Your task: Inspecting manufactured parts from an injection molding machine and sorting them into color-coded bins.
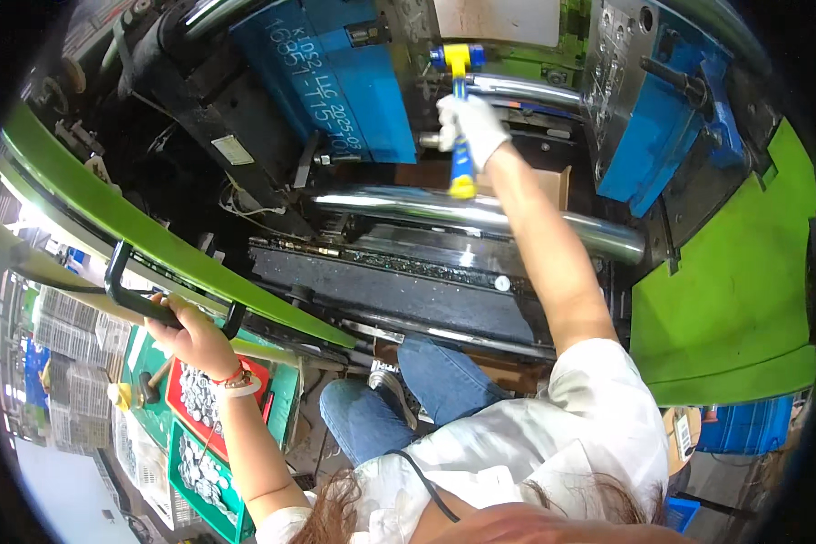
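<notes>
My right hand (473, 127), in a white glove, is wrapped round the handle of a blue and yellow mallet (462, 172). The mallet's head points away from me, close to the blue mould block (358, 86) on the left side of the machine opening. My bare left hand (190, 335) grips a black door handle (140, 304) fixed to the green machine guard (190, 272). My right arm reaches over a thick shiny steel bar (399, 205).
A second blue mould half (648, 136) stands on the right, beside a green panel (734, 281). At lower left, a red tray (195, 399) and a green tray (204, 476) hold many small grey parts. A hammer (150, 388) lies near them. Blue crates (743, 426) stand at lower right.
</notes>
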`<state>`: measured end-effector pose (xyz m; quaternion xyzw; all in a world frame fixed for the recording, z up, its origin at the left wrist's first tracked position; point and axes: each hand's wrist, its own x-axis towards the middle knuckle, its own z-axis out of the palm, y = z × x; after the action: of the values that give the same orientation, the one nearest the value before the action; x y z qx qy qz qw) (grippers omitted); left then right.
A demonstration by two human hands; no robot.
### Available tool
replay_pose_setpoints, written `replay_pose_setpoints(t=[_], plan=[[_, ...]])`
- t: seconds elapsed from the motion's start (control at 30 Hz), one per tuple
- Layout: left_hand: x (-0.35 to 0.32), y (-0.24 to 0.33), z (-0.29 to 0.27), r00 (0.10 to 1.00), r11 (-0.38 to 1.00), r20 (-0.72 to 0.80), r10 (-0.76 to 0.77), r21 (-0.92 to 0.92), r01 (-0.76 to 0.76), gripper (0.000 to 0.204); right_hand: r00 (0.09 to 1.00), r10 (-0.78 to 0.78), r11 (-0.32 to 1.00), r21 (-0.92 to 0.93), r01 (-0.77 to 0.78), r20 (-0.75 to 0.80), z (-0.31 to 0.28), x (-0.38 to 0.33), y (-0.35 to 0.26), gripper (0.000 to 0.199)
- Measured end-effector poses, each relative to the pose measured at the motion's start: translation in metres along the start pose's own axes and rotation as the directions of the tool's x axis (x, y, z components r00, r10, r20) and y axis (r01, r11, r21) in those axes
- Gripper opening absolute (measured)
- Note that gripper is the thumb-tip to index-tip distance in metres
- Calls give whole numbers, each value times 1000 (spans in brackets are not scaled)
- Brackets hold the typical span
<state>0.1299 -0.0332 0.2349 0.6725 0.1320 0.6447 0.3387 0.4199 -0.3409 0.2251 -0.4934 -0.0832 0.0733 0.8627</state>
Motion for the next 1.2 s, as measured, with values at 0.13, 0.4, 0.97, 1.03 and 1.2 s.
replay_pose_setpoints(t=[0.13,0.4,0.97,1.03,1.2], plan=[[1,-4,-4,998,1000,51,-22,-16,23,18,951,-208,958,149,245,-229,-40,15,-3,10],[2,-10,-3,1000,1000,8,2,2,-2,21,968,117,954,296,-47,-224,9,18,28,6],[-3,10,3,997,996,23,-80,-25,80,32,990,105,994,-48,-101,96,-55,21,20,9],[-4,7,2,996,997,35,-77,-28,78,32,993,111,964,239,-118,44,-73,47,3,9],[-2,2,2,996,996,2,-84,-27,84,31,972,-1,897,430,104,-233,-57,91,3,10]])
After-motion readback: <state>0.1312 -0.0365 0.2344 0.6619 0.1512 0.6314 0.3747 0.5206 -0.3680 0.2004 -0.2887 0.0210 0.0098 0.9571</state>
